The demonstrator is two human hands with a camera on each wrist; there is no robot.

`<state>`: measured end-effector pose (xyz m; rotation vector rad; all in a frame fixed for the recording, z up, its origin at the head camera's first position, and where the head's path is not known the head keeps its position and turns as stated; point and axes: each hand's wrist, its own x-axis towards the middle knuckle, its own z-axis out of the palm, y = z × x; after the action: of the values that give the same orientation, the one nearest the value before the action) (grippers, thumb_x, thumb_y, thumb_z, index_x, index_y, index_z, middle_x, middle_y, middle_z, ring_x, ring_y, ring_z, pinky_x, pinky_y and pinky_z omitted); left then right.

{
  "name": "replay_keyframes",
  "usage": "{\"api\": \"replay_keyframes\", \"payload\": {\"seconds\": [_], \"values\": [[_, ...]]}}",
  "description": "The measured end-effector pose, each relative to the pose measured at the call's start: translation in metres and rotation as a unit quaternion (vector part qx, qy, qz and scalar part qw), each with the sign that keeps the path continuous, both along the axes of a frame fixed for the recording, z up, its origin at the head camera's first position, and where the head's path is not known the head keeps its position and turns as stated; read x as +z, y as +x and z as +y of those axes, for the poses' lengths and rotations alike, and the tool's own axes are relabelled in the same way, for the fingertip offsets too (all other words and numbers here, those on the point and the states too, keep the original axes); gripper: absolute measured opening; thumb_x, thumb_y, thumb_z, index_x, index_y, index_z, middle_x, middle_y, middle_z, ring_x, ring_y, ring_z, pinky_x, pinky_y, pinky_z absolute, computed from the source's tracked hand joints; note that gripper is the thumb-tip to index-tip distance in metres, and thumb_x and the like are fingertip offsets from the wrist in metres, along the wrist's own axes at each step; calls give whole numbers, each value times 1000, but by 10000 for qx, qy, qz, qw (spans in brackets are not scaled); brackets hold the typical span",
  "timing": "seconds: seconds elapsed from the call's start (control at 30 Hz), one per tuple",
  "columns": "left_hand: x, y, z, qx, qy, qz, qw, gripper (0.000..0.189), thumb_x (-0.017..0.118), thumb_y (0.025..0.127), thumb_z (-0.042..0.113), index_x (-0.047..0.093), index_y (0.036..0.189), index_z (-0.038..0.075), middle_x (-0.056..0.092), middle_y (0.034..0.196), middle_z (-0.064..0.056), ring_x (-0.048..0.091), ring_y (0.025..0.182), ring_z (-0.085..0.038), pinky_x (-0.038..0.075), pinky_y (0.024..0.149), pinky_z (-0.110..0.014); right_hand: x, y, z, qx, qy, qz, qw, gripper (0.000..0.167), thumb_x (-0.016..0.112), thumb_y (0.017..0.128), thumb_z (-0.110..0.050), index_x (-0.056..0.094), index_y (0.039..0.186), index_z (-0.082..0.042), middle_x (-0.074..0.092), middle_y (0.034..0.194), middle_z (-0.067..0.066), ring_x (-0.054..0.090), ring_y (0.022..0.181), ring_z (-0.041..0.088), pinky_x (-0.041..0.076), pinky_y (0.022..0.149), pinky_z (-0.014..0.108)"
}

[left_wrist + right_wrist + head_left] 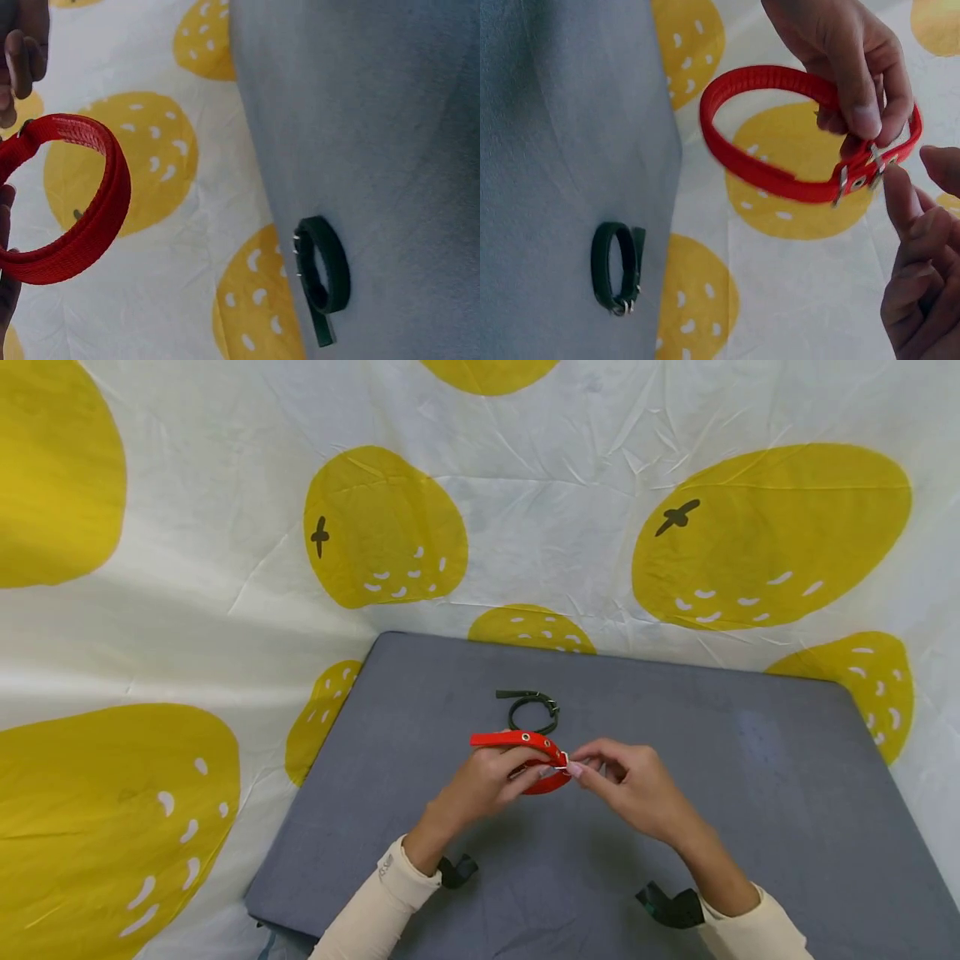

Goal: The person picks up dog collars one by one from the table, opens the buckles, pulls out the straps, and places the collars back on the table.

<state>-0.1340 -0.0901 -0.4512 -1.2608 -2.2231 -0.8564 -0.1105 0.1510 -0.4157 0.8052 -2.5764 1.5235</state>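
A red pet collar (546, 785) with metal eyelets and a silver buckle is held up, curved into a loop. My left hand (491, 777) pinches the band beside the buckle between thumb and fingers; its free end points left. At the buckle, the thumb and forefinger of my right hand (630, 785) come together on the metal. In the right wrist view the left hand (851, 71) grips the collar (757, 169) from above, and the right fingertips (900, 195) are right at the buckle (876, 165). The left wrist view shows the loop (112, 195) side-on, its buckle out of frame.
A dark green collar (555, 720), looped through its buckle, lies on the grey padded table (712, 760) behind the red one. White cloth (540, 543) with yellow fruit prints hangs along the back and left. Black straps (671, 907) are at both wrists.
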Motion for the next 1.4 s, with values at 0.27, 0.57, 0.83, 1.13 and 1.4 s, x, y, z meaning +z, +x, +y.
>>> {"api": "replay_keyframes", "payload": {"seconds": [0.27, 0.57, 0.83, 1.13, 1.4], "values": [[14, 4, -4, -164, 627, -642, 9958, 18, 74, 92, 14, 70, 108, 8, 73, 101, -2, 58, 71, -5, 50, 69, -11, -4, 5, 12, -73, -313, 237, 9992, 21, 75, 88, -1, 73, 100, -19, 59, 70, -9, 37, 44, 3, 34, 41, 22], [22, 4, -5, -371, 1223, -871, 9880, 14, 73, 93, 13, 69, 105, 9, 73, 99, -3, 59, 74, -6, 51, 71, -14, -16, 9, 10, 168, -743, 303, 9966, 26, 75, 86, 4, 75, 105, -14, 67, 93, -4, 41, 45, 3, 37, 41, 20], [23, 5, -4, -461, 1126, -1192, 9854, 15, 71, 94, 16, 69, 108, 10, 74, 104, -1, 62, 82, -3, 51, 74, -13, -19, 11, 2, 170, -1381, -280, 9899, 26, 70, 88, 8, 73, 110, -4, 67, 96, 0, 41, 39, 8, 36, 37, 23], [22, 5, -3, -516, 1149, -1315, 9833, 17, 76, 90, 12, 71, 106, 10, 74, 100, -1, 65, 84, -3, 53, 77, -14, -19, 10, -3, 282, -1446, -395, 9883, 23, 70, 88, 7, 69, 107, -6, 51, 54, -1, 37, 38, 8, 32, 34, 25], [22, 3, -1, -426, 1261, -937, 9867, 18, 80, 85, 8, 73, 101, 9, 75, 91, -1, 62, 72, -6, 52, 70, -13, -18, 8, 3, 455, -1247, -483, 9900, 26, 69, 90, 5, 69, 112, -7, 61, 74, 0, 36, 38, 9, 31, 34, 24]]}}
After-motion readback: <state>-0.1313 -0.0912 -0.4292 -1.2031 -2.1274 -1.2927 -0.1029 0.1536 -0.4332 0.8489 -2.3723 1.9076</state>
